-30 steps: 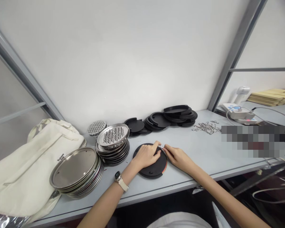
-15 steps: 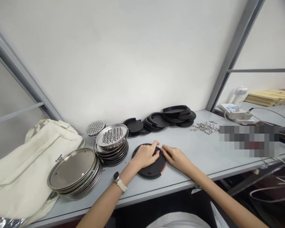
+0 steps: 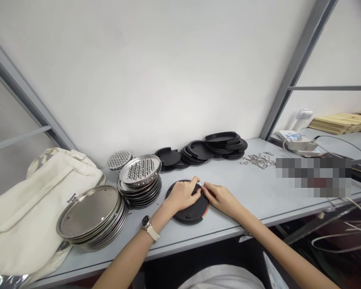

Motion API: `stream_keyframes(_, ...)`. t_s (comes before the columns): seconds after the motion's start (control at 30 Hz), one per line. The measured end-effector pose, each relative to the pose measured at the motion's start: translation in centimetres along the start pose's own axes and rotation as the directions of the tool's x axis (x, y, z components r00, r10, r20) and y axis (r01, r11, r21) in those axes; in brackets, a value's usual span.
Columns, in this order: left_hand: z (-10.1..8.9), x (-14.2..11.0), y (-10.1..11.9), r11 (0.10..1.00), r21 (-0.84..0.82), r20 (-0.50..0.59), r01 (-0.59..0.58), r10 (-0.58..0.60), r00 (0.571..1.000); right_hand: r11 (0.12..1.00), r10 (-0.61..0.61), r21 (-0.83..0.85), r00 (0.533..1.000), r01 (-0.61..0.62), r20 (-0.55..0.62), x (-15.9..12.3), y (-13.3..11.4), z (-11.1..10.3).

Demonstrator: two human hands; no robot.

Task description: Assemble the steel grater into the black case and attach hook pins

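Still our left hand [image 3: 182, 196]: finger and thumb apart, black disc [image 3: 191, 214] beneath.
Right hand [image 3: 221, 196]: unmoved, pinching metal piece [image 3: 199, 184].

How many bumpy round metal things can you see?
2: one bumpy disc tops a metal stack; another bumpy disc sits behind it, to the left. More may be hidden underneath.

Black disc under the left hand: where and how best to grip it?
Probably pinch the black disc by its near rim, from the person's side: it lies flat on the table, that stretch is bare, while the left hand covers part of its top and the right hand is at its far right edge.
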State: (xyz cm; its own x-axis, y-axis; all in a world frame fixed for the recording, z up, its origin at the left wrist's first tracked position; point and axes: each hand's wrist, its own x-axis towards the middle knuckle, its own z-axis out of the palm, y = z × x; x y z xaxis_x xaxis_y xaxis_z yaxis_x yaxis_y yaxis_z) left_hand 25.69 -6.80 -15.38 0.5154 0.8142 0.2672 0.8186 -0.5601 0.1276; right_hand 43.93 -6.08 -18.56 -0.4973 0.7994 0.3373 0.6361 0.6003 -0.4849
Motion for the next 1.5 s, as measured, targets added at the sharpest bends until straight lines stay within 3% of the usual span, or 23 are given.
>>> stream_keyframes(0.6, 0.44, 0.06, -0.2, 1.0, -0.03, 0.005, -0.007, 0.007, 1.0, 0.999, -0.02, 0.025, 0.999, 0.021, -0.039, -0.2, 0.02, -0.1)
stream_keyframes(1.17, -0.31, 0.01, 0.28, 0.997, -0.051, 0.048, -0.059, 0.061, 0.997, 0.998, -0.005, 0.061, 0.993, 0.012, -0.115, -0.38, -0.09, -0.24)
stream_keyframes(1.5, 0.0, -0.01, 0.05, 0.998, -0.035, 0.051, -0.049, 0.051, 0.997, 0.999, 0.006, 0.055, 1.0, -0.005, -0.018, -0.24, 0.02, -0.26)
